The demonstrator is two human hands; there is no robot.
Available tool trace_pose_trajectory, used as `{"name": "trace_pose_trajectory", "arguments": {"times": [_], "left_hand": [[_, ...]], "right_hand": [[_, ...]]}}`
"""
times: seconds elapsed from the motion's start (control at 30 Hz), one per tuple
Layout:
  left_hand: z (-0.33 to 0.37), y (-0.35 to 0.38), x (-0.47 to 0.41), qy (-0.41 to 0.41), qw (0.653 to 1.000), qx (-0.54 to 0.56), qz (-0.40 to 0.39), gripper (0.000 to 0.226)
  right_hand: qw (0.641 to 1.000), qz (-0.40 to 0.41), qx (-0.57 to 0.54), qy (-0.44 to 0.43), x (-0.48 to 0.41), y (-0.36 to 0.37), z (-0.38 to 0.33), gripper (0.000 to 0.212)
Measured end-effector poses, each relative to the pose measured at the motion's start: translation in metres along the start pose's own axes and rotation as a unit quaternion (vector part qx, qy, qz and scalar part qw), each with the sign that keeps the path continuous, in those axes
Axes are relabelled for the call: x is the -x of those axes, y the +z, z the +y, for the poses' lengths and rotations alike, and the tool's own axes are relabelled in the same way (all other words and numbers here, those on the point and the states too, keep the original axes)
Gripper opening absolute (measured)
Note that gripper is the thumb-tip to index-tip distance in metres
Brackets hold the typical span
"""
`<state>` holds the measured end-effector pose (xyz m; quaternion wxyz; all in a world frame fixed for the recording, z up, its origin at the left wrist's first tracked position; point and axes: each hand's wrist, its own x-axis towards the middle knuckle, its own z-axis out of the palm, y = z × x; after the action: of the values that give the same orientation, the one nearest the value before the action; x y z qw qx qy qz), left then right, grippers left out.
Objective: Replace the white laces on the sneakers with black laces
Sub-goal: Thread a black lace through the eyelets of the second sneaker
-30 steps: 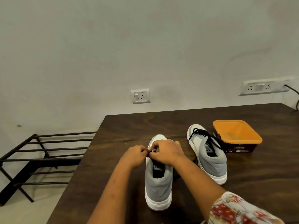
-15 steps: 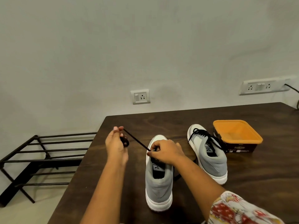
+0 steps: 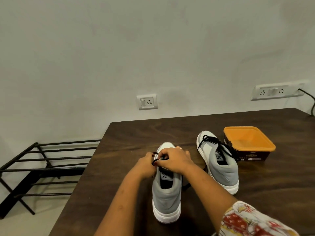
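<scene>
Here, both hands meet over the front of a grey sneaker point(image 3: 166, 199) that stands toward the worktop's point(image 3: 134, 133) left edge, toe pointing at the far edge. The left hand point(image 3: 146, 166) pinches a loop of black lace point(image 3: 155, 161), and the right hand point(image 3: 174, 160) curls its fingers on the same lace above the tongue; which eyelet it passes through seems hidden under the knuckles. A second grey sneaker point(image 3: 221, 169), already threaded with black laces point(image 3: 214, 142), sits further right, just beside an orange-lidded container point(image 3: 248, 142).
</scene>
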<state>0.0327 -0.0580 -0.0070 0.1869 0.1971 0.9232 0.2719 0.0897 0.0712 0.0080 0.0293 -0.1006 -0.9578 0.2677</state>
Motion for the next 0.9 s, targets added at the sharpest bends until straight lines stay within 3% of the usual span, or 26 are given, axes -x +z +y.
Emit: {"name": "trace_pose_trajectory", "arguments": {"times": [0.23,0.33,0.4,0.47,0.57,0.6,0.63,0.67,0.73,0.83,0.9], "left_hand": [[0.001,-0.009,0.005,0.044,0.998,0.031,0.032,0.023],[-0.002,-0.021,0.005,0.044,0.985,0.16,0.049,0.028],[-0.002,-0.028,0.01,-0.001,0.955,0.292,0.052,0.031],[0.0,-0.036,0.014,-0.053,0.88,0.458,0.115,0.031],[-0.001,-0.047,0.016,-0.084,0.673,0.695,0.239,0.032],[-0.001,-0.048,0.016,-0.083,0.621,0.735,0.259,0.032],[-0.001,-0.047,0.018,-0.076,0.593,0.755,0.268,0.031],[0.001,-0.046,0.02,-0.062,0.589,0.761,0.266,0.031],[0.003,-0.044,0.022,-0.035,0.627,0.737,0.249,0.032],[-0.003,-0.045,0.017,-0.046,0.713,0.663,0.223,0.032],[-0.019,-0.049,0.015,-0.118,0.807,0.542,0.203,0.032]], "right_hand": [[1.0,-0.01,-0.006,0.001,0.0,-0.002,0.001,0.025],[1.0,-0.016,-0.012,0.006,0.0,-0.003,0.001,0.025],[1.0,-0.016,-0.015,0.009,0.0,-0.003,0.002,0.022],[0.999,-0.03,-0.028,0.02,-0.002,-0.003,0.006,0.018],[0.995,-0.058,-0.074,0.027,-0.007,0.001,0.011,0.013],[0.994,-0.061,-0.088,0.021,-0.009,0.003,0.011,0.012],[0.993,-0.061,-0.104,0.014,-0.01,0.005,0.011,0.011],[0.991,-0.059,-0.123,0.006,-0.011,0.006,0.011,0.01],[0.986,-0.052,-0.156,-0.003,-0.009,0.005,0.01,0.013],[0.984,-0.06,-0.168,0.008,-0.003,-0.006,0.016,0.031],[0.982,-0.097,-0.154,0.044,-0.001,-0.012,0.025,0.051]]}}
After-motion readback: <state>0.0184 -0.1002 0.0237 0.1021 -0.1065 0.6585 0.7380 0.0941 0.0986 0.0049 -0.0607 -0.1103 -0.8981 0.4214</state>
